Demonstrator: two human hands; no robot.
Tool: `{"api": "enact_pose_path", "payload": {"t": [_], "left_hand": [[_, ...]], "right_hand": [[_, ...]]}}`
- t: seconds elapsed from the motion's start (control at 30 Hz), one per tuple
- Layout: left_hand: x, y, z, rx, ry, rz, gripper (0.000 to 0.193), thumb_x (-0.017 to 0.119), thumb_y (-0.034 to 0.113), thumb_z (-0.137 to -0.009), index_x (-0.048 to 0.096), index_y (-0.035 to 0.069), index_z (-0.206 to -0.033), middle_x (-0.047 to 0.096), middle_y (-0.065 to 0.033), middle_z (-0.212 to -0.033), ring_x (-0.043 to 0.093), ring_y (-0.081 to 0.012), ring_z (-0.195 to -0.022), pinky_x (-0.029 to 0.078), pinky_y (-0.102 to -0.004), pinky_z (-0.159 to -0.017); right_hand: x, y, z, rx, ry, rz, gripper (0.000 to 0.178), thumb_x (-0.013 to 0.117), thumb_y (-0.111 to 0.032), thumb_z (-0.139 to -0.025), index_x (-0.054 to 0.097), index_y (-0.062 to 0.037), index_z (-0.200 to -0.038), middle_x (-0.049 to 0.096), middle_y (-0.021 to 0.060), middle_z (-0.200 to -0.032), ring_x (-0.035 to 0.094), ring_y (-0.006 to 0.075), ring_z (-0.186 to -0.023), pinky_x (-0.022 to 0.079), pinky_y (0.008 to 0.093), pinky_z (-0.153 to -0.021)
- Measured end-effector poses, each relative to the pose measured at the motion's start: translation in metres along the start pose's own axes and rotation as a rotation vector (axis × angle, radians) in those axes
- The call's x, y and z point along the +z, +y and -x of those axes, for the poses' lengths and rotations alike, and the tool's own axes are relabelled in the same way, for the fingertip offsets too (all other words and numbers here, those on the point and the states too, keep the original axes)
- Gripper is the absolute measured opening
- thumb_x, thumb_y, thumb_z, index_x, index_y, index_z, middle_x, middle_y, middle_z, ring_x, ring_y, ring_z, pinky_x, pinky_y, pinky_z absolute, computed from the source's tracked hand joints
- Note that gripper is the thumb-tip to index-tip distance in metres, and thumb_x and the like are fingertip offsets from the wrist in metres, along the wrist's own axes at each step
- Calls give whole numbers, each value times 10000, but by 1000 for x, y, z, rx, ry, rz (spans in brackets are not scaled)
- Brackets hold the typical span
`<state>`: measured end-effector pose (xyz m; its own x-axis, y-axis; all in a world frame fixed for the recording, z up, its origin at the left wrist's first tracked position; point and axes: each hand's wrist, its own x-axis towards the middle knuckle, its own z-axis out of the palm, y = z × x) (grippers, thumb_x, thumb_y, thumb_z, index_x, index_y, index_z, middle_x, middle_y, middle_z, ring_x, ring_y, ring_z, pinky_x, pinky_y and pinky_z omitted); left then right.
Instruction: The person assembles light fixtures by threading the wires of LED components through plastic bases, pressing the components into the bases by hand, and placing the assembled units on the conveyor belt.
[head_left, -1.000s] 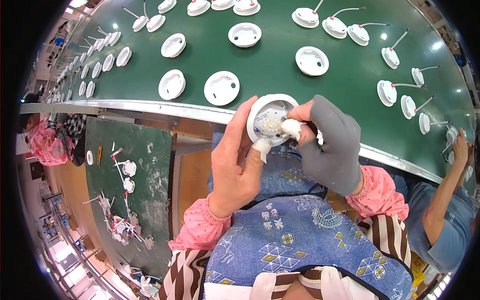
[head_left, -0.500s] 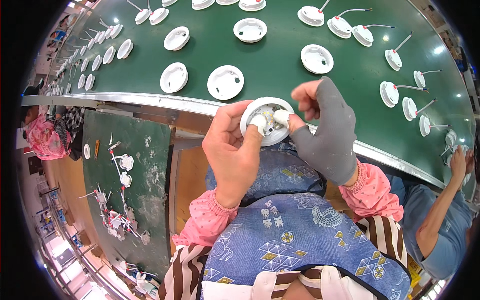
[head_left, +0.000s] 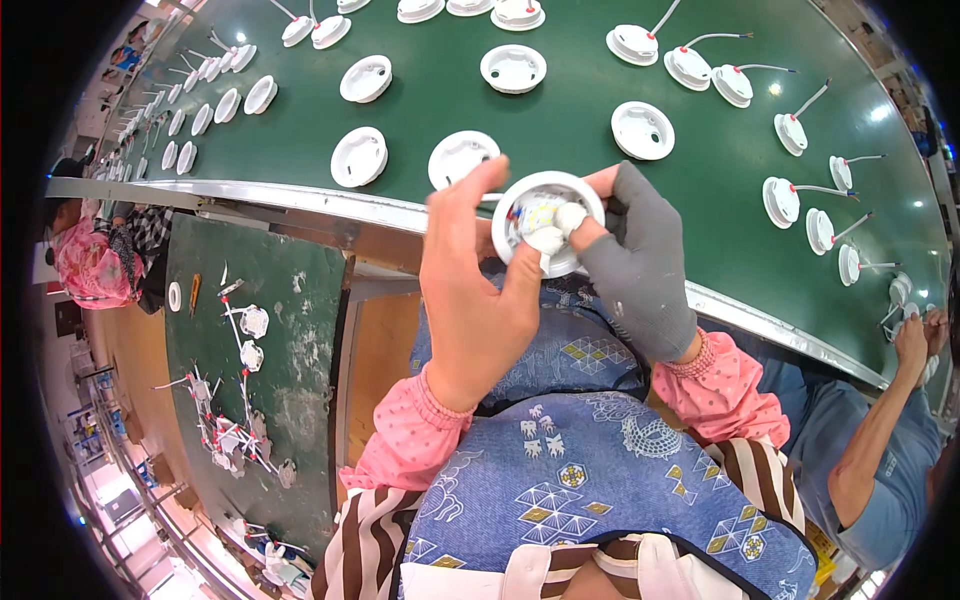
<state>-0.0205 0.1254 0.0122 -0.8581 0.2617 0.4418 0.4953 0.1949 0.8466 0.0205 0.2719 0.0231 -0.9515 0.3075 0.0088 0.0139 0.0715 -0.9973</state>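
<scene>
A round white lamp housing (head_left: 513,255) is held up between my hands, its open side facing me. Inside it sits a small lamp board (head_left: 541,217) with yellow dots, and bits of red and blue show at its left. My left hand (head_left: 472,300) presses its white-covered thumb into the housing, while its upper fingers stretch up past the left rim. In a grey fingerless glove, my right hand (head_left: 640,270) grips the right side, its white-covered thumb on the board and its fingers behind the rim. A thin white cable end pokes out at the left of the housing.
Several empty white housings (head_left: 359,157) lie on the green bench (head_left: 560,120). Closed lamps with cables (head_left: 783,201) stand at the right. A metal edge (head_left: 300,202) runs along the bench front. At left, a lower green table (head_left: 300,380) bears wired boards (head_left: 228,440). A co-worker (head_left: 860,460) sits at right.
My right fingers have come down behind the housing's right rim. My left fingers have straightened upward off the rim. The wire colours and cable end now show, and the housing sits slightly farther right.
</scene>
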Motion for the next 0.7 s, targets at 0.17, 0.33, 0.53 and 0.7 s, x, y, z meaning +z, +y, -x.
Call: {"api": "enact_pose_path", "payload": {"t": [0.17, 0.33, 0.53, 0.7], "left_hand": [[5, 4, 10, -197, 1, 252, 429, 566, -38, -931, 533, -50, -1358, 641, -144, -1177, 664, -156, -971, 561, -280, -778], [2, 3, 12, -192, 4, 173, 349, 578, -40, -906, 628, -26, -1251, 685, -120, -1109, 671, -158, -927, 544, -288, -763], [2, 5, 13, -102, 0, 91, 298, 588, -56, -861, 674, -10, -1142, 697, -121, -989, 667, -177, -859, 523, -300, -737], [1, 11, 10, -198, -11, 158, 263, 572, -63, -852, 671, -13, -1091, 689, -118, -946, 655, -188, -820, 517, -302, -735]], "right_hand": [[9, -4, 7, 64, 110, -143, 174, 610, -17, -876, 596, 63, -1030, 670, 87, -884, 644, 113, -803, 532, 257, -696], [6, 7, 6, -179, 46, -9, 193, 604, -45, -860, 620, 26, -1039, 682, 102, -896, 662, 144, -828, 531, 304, -718], [3, 4, 6, -142, -18, 34, 194, 554, -29, -839, 641, 13, -1006, 688, 143, -860, 676, 202, -775, 528, 328, -720], [14, 4, 12, -129, 78, 23, 182, 546, -19, -826, 647, 14, -974, 684, 140, -835, 674, 209, -759, 527, 334, -710]]}}
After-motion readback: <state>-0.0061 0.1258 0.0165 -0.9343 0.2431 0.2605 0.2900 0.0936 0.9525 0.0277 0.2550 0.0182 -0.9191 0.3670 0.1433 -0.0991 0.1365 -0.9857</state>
